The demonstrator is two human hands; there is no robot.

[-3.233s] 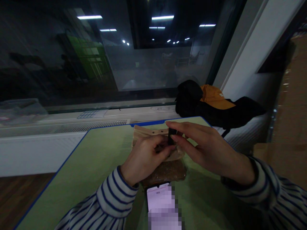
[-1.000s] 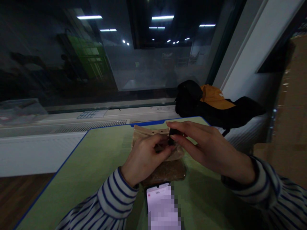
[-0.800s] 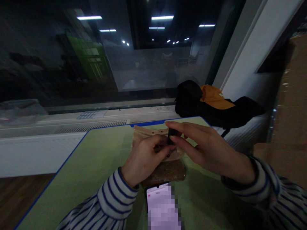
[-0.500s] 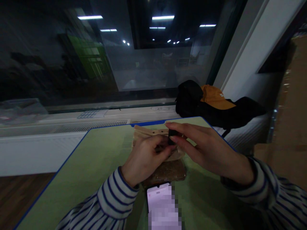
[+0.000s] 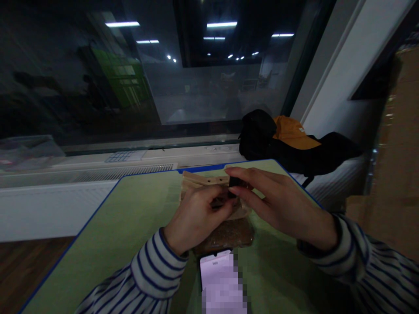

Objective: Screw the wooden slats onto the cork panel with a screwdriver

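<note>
My two hands meet above a green table (image 5: 131,226). My right hand (image 5: 278,205) pinches a small black object (image 5: 234,183) between thumb and forefinger. My left hand (image 5: 196,216) is curled, its fingertips closed on something small and dark that I cannot make out, touching the black object. Under both hands lies a tan pouch (image 5: 199,181) with small holes along its top edge, and a brown pack (image 5: 229,233) lies just below it.
A lit phone (image 5: 222,283) lies on the table near my left cuff. A black bag with an orange cap (image 5: 294,133) sits on the sill at the right. A white radiator ledge (image 5: 81,174) and a dark window run behind the table.
Almost nothing differs. My right hand has shifted very slightly left and down, still pinching the black object; my left hand stays curled beside it.
</note>
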